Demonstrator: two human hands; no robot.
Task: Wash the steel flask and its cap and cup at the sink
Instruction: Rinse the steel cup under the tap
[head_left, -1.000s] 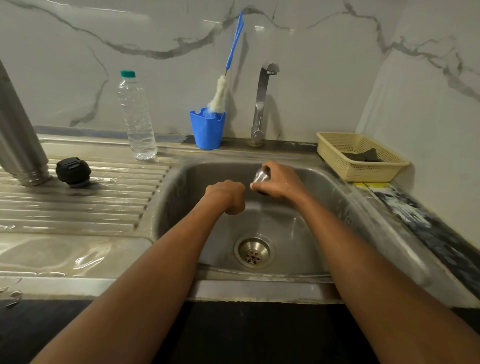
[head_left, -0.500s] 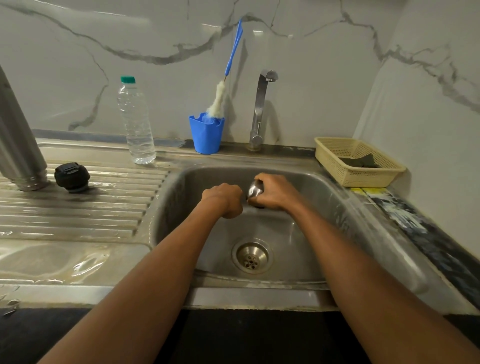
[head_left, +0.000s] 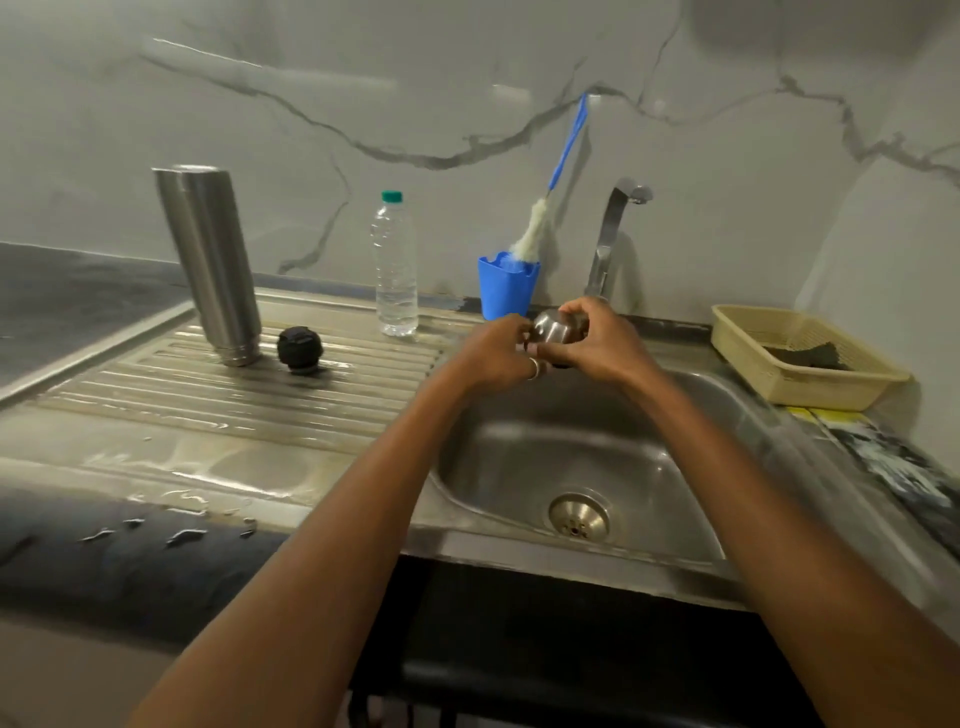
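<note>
Flask (head_left: 210, 265) stood on drainboard (head_left: 156, 395), well left of sink (head_left: 545, 467). Cap (head_left: 298, 349) laid there too, nearer sink. Left hand (head_left: 498, 353) pinched on cup (head_left: 558, 327), held over sink's back edge; cup also wrapped by right hand (head_left: 597, 343).

One steel flask (head_left: 210, 265), one black cap (head_left: 298, 348) and one water bottle (head_left: 395, 270) are standing. Two hands, the left hand (head_left: 498, 353) and the right hand (head_left: 602, 343), are holding one steel cup (head_left: 556, 327). One blue holder (head_left: 506, 286) is carrying one brush (head_left: 535, 234). One tap (head_left: 608, 244), one sink (head_left: 519, 467) and one yellow basket (head_left: 753, 338) with one dark pad (head_left: 802, 356) are showing.
</note>
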